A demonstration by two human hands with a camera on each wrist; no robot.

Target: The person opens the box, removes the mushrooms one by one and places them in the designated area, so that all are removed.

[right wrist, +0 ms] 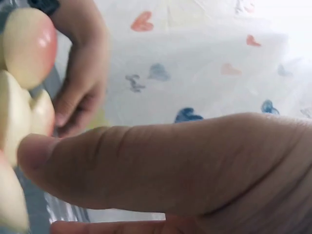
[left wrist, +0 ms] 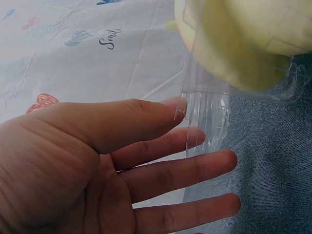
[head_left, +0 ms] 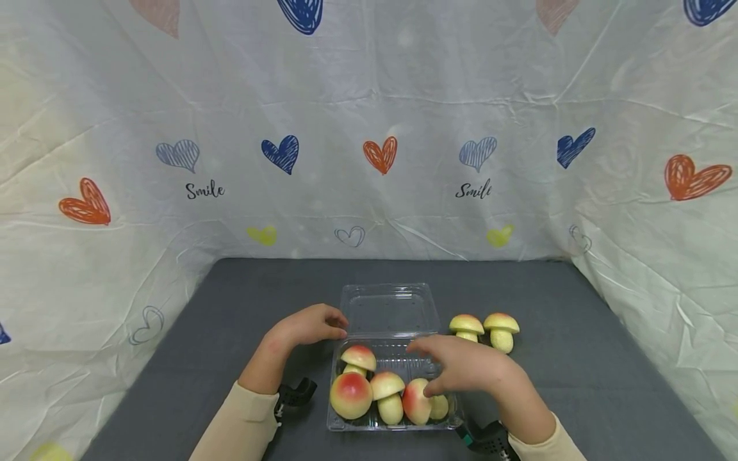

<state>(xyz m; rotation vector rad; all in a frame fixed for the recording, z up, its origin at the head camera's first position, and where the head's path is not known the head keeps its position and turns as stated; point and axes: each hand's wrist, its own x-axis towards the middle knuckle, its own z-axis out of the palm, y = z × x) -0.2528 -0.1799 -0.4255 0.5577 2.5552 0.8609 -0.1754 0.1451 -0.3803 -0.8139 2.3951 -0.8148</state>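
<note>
A clear plastic clamshell box (head_left: 369, 428) lies on the table with its lid (head_left: 389, 310) folded back, away from me. Several toy mushrooms (head_left: 351, 396) with red-tinged cream caps sit in its front and left part. My left hand (head_left: 311, 324) is at the box's left edge near the hinge; its thumb (left wrist: 146, 119) touches the clear plastic and the other fingers are extended. Over the box's right half hovers my right hand (head_left: 469, 362), fingers stretched out, holding nothing. Its thumb tip overlaps the rightmost mushroom (head_left: 416, 402) in the head view.
Two more mushrooms, one (head_left: 466, 324) beside the other (head_left: 501, 326), stand upright on the dark grey table (head_left: 553, 397) right of the box, just beyond my right hand. A white curtain (head_left: 323, 198) printed with hearts encloses the table's back and sides.
</note>
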